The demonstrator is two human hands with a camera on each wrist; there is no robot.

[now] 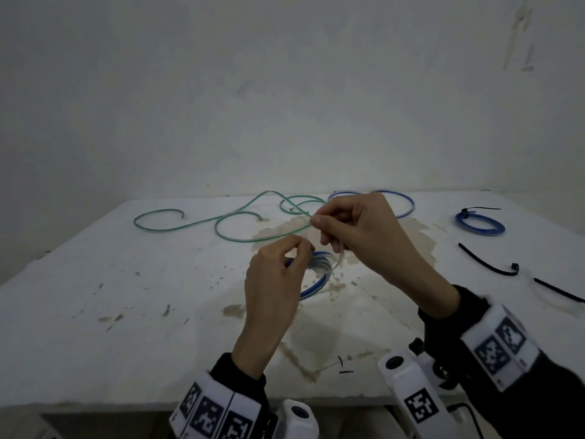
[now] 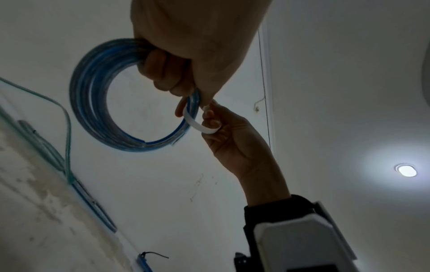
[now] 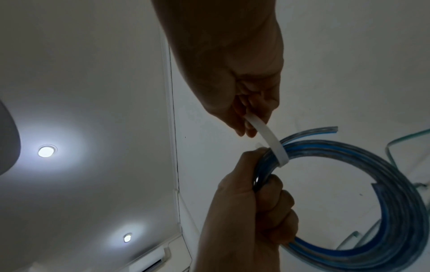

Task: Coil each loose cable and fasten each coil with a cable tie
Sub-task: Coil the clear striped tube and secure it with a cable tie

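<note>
left hand grips the blue coil in curled fingers, holding it above the middle of the desk. right hand pinches a white tie that loops around the coil's strands just beside the left thumb. loose green cable sprawls along the far edge; a tied blue coil and black ties lie near the right edge.

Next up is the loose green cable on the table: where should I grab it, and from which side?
Probably take the green cable at its hooked free end on the far left, coming from above with the left hand. That end lies clear of the other loops, so coiling starts untangled.
</note>
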